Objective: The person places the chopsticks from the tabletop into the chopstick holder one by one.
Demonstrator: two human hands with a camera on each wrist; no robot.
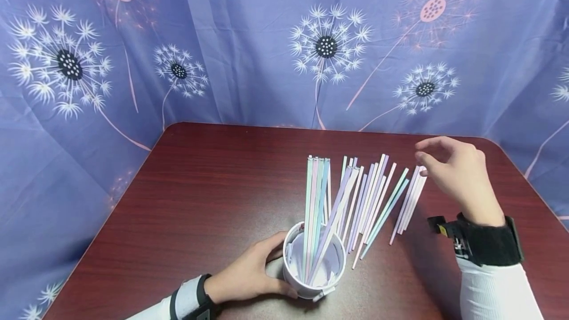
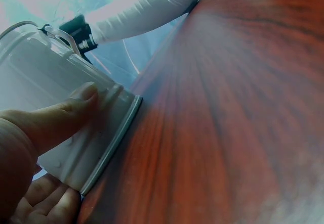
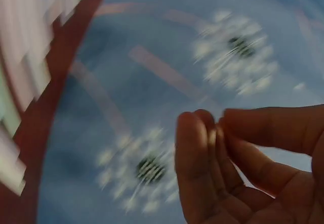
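Note:
A small white bucket (image 1: 292,274) stands near the front middle of the table, and my left hand (image 1: 246,271) grips it from the left. In the left wrist view the thumb (image 2: 63,115) lies along the bucket's side, with other fingers under its far side. Several thin pastel sticks (image 1: 314,196), in green, pink, blue and lilac, lean upright inside the bucket. My right hand (image 1: 462,174) hovers in the air at the right, its fingers loosely bent and nothing seen between them. Just left of it, a few pale lilac and white sticks (image 1: 409,204) lie on the table.
More loose sticks (image 1: 375,196), white, lilac and teal, are spread between the bucket and the right hand. The dark red wooden table (image 1: 191,186) extends to the left. A blue dandelion-print cloth (image 1: 258,63) hangs behind the table and along its left side.

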